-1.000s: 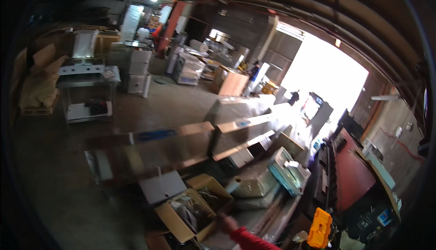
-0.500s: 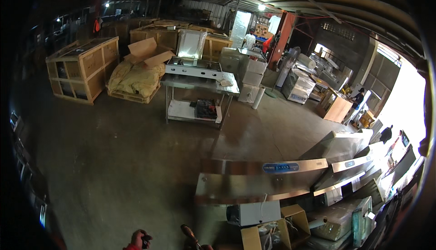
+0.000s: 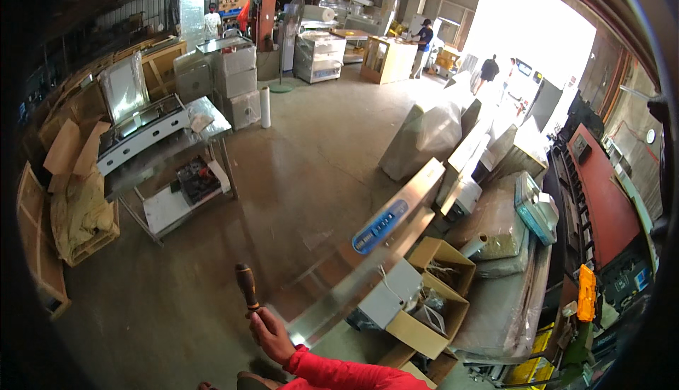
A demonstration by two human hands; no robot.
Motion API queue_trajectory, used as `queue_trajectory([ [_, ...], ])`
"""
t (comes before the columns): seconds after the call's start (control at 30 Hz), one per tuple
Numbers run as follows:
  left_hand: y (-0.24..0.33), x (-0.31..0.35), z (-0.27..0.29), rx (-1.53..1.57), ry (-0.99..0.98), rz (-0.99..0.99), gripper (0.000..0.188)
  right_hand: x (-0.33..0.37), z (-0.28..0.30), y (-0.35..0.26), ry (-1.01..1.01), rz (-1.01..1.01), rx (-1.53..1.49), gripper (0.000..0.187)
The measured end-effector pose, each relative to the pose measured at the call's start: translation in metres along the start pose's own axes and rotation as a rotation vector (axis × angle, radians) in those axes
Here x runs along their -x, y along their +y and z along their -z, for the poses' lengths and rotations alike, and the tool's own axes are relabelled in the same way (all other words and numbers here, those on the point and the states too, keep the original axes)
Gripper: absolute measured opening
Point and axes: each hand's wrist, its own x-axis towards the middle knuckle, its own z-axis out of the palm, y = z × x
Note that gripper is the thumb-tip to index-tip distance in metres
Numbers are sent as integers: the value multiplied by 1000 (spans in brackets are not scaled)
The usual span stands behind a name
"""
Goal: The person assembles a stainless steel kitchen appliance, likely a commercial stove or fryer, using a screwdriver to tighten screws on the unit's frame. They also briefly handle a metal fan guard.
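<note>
My right hand [image 3: 271, 336], in a red sleeve [image 3: 353, 371], is closed around the lower end of a screwdriver [image 3: 246, 287]. The screwdriver's dark handle with orange marks points up and away from me, and its shaft is not visible. Just right of that hand lies a long stainless-steel panel [image 3: 332, 301], perhaps a range hood, with a blue control strip [image 3: 380, 226]. My left hand cannot be made out. Only a small skin-toned patch shows at the lower edge, too little to name.
Open cardboard boxes [image 3: 424, 344] and wrapped goods [image 3: 488, 241] crowd the right. At the left stands a steel table [image 3: 152, 156] bearing a gas stove [image 3: 141, 132]. A wooden crate [image 3: 37, 238] is beyond it. People work near the bright doorway, one in dark clothes [image 3: 423, 39].
The view has swung to the right, so the steel table sits farther left. My right hand and red sleeve have come into view with the screwdriver. The left hand has dropped out of clear sight.
</note>
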Motion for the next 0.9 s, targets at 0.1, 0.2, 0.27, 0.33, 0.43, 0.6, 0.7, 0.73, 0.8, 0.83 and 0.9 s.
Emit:
queue_trajectory([
  [0.1, 49, -84, 3, -98, 20, -76, 30, -84, -19, -7, 63, -3, -13, 20],
  [0.2, 111, -174, -7, -245, -29, -190, 27, -176, -28, 30, 311, 243, 105, 21],
  [0.27, 172, -222, -22, -304, -16, -211, 26, -215, -46, 31, 427, 164, 13, 23],
  [0.33, 227, -261, -51, -372, -94, -176, 25, -234, -69, 15, 524, 64, -167, 32],
  [0.43, 317, -339, -90, -492, -304, -182, 22, -273, -89, 8, 489, 15, -219, 25],
  [0.6, 404, -437, -211, -569, -615, -193, 33, -339, -105, -3, 653, 298, 50, 18],
  [0.7, 432, -474, -302, -648, -781, -260, 35, -385, -94, -20, 772, 369, 120, 13],
  [0.73, 433, -484, -333, -636, -821, -264, 34, -404, -84, -27, 811, 390, 142, 12],
  [0.8, 436, -501, -397, -609, -896, -275, 32, -448, -58, -29, 835, 388, 129, 10],
  [0.83, 438, -507, -427, -605, -911, -231, 32, -471, -47, -35, 847, 381, 123, 10],
  [0.9, 436, -523, -486, -593, -937, -143, 31, -524, -20, -52, 852, 437, 173, 11],
])
